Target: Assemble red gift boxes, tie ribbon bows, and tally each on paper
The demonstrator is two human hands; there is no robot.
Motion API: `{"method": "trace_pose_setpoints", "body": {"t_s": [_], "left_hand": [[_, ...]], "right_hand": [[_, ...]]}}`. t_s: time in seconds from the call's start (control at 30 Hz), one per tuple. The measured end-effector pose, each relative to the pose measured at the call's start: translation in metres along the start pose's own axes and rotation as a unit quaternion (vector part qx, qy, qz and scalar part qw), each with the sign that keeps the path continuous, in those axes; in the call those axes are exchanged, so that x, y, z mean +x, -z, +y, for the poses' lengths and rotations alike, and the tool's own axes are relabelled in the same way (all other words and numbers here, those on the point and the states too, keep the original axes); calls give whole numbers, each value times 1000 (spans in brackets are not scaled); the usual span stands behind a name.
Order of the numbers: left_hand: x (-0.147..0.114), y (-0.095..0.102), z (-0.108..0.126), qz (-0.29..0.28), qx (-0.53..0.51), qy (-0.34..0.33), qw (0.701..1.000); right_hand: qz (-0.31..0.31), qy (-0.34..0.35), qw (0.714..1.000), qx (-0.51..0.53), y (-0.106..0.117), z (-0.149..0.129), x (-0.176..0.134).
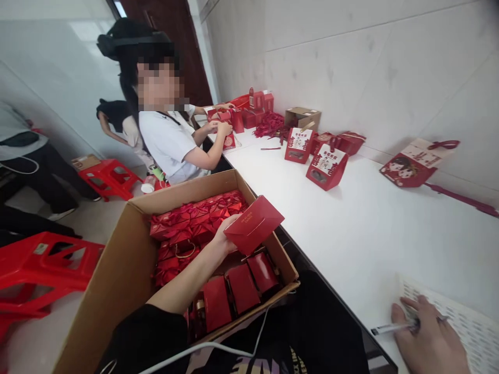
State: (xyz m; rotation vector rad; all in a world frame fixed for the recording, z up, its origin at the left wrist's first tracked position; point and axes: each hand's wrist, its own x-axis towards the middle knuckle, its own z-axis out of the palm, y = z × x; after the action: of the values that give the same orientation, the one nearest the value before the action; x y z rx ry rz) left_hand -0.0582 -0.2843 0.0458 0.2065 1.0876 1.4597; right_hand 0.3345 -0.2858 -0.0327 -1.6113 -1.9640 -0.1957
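Observation:
My left hand (223,238) grips a red gift box (255,223) with small gold lettering, holding it tilted above a large cardboard carton (113,275). Inside the carton lie several red boxes (212,304), some with ribbons (195,213). At the lower right, my right hand (427,332) has a pen (393,328) between its fingers. That hand rests on a sheet (463,317) covered in rows of small printed marks, on the white table (370,244).
Red handled gift boxes (326,166) stand along the wall, one lying tilted (413,163) with a ribbon. A co-worker (167,140) in a white shirt handles red boxes at the far end. Red stools (50,265) stand left. A white cable (210,345) crosses my lap.

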Motion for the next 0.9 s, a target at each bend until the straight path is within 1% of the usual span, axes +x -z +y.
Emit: {"method": "trace_pose_setpoints", "body": {"t_s": [0.03, 0.07, 0.1, 0.13, 0.17, 0.2, 0.23, 0.27, 0.3, 0.37, 0.4, 0.5, 0.6, 0.7, 0.8, 0.9], "left_hand": [[-3, 8, 3, 8, -9, 11, 1000], [-5, 16, 6, 25, -15, 3, 1000], [-7, 25, 10, 51, -15, -28, 998], [-8, 35, 13, 85, -2, -83, 993], [-10, 47, 17, 122, 29, -155, 980], [-11, 59, 19, 158, 80, -228, 957], [-13, 72, 22, 184, 147, -287, 929], [-16, 85, 23, 195, 225, -321, 899], [-19, 97, 22, 197, 300, -334, 871], [-27, 119, 17, 183, 414, -322, 831], [-31, 128, 12, 172, 451, -308, 820], [-41, 148, -9, 141, 513, -262, 805], [-46, 159, -34, 103, 531, -201, 817], [-45, 164, -51, 57, 529, -151, 833], [-42, 164, -59, 20, 531, -120, 838], [-38, 161, -61, -1, 540, -99, 836]], "right_hand": [[-7, 3, 1000, -2, 1, 1, 0], [-11, 5, 1000, -2, 2, 1, 0], [-12, 8, 1000, 0, 3, 2, 0], [-12, 14, 1000, 2, 4, 2, 0], [-12, 22, 1000, 5, 5, 2, 1], [-11, 28, 1000, 7, 6, 1, 1], [-10, 31, 999, 8, 6, 1, 2], [-10, 32, 999, 7, 7, 0, 2], [-10, 30, 999, 5, 7, -1, 3], [-12, 23, 1000, -6, 7, -2, 3], [-14, 18, 1000, -11, 8, -3, 3], [-16, 12, 1000, -19, 8, -4, 3], [-10, 15, 1000, -18, 8, -5, 3], [-2, 20, 1000, -1, 7, -4, 3], [1, 13, 1000, 13, 6, -3, 2], [4, 4, 1000, 17, 5, -1, 2]]}}
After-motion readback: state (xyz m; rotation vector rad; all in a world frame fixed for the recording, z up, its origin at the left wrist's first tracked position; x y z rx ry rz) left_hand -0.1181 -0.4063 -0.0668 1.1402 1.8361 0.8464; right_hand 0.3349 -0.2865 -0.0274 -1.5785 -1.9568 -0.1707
